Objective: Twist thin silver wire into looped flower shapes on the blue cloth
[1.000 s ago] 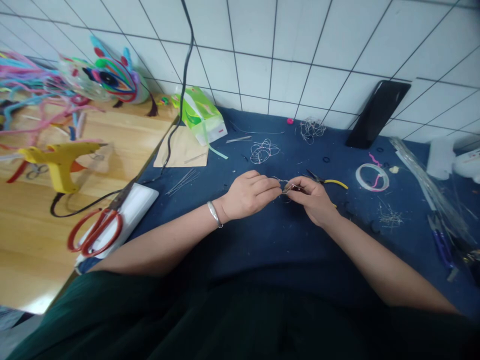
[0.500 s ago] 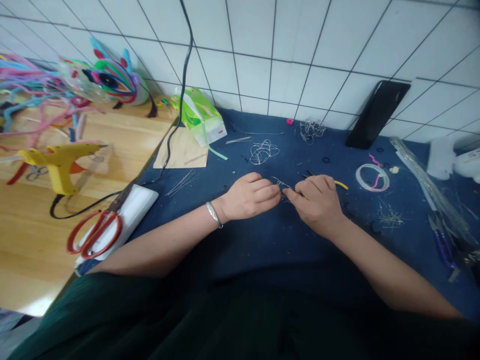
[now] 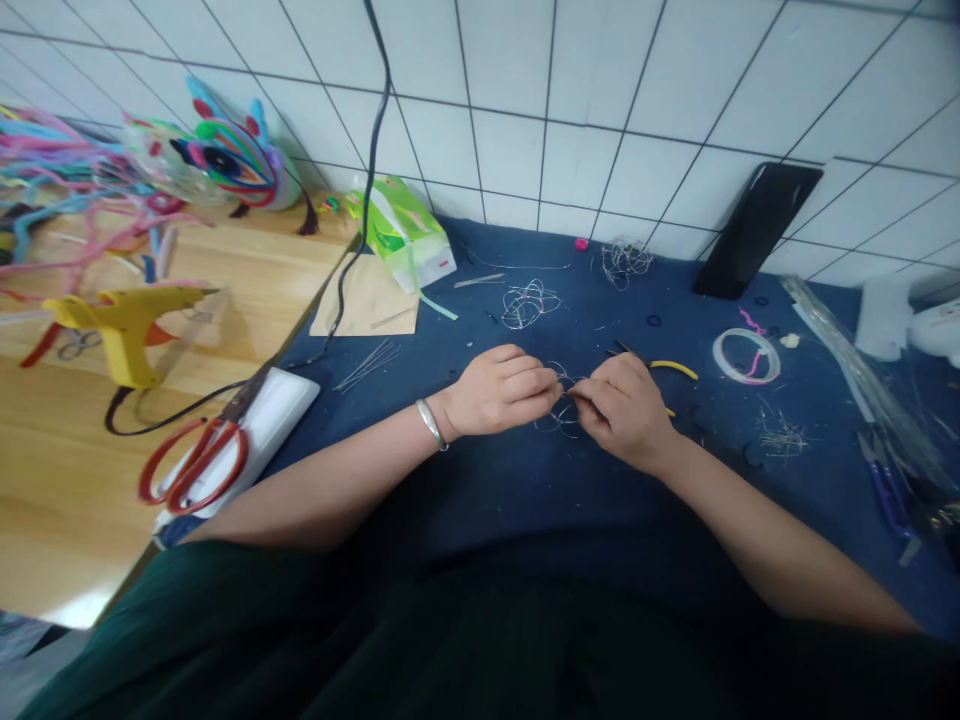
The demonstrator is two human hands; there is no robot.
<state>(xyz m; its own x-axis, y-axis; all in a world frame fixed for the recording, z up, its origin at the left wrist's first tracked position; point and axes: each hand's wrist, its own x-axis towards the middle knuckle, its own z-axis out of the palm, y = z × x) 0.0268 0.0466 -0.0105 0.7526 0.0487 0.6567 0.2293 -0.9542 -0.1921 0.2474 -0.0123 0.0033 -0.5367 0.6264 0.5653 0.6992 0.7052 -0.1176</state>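
Over the dark blue cloth (image 3: 465,480), my left hand (image 3: 504,392) pinches a piece of thin bent wire (image 3: 556,422), whose loops show between the two hands. My right hand (image 3: 624,408) is closed in a pinch on the same wire from the other side, its fingertips almost meeting the left ones. The exact grip points are hidden by the fingers. Just behind my right hand lie pliers with yellow handles (image 3: 673,368), partly covered. Beyond the hands rests a looped wire shape (image 3: 531,304), with a tangled wire bundle (image 3: 627,262) further back.
To the left are red-handled scissors (image 3: 196,465) on a white box (image 3: 289,400), and a yellow glue gun (image 3: 127,325). A green tissue pack (image 3: 405,235) stands behind. On the right are a coil of clear line (image 3: 746,357), a black phone (image 3: 757,230) and purple-handled pliers (image 3: 889,490).
My right hand has shifted slightly left and turned, its fingers curling in closer. More wire loops now show below the fingertips, and more of the yellow pliers is uncovered. My left hand stays nearly still.
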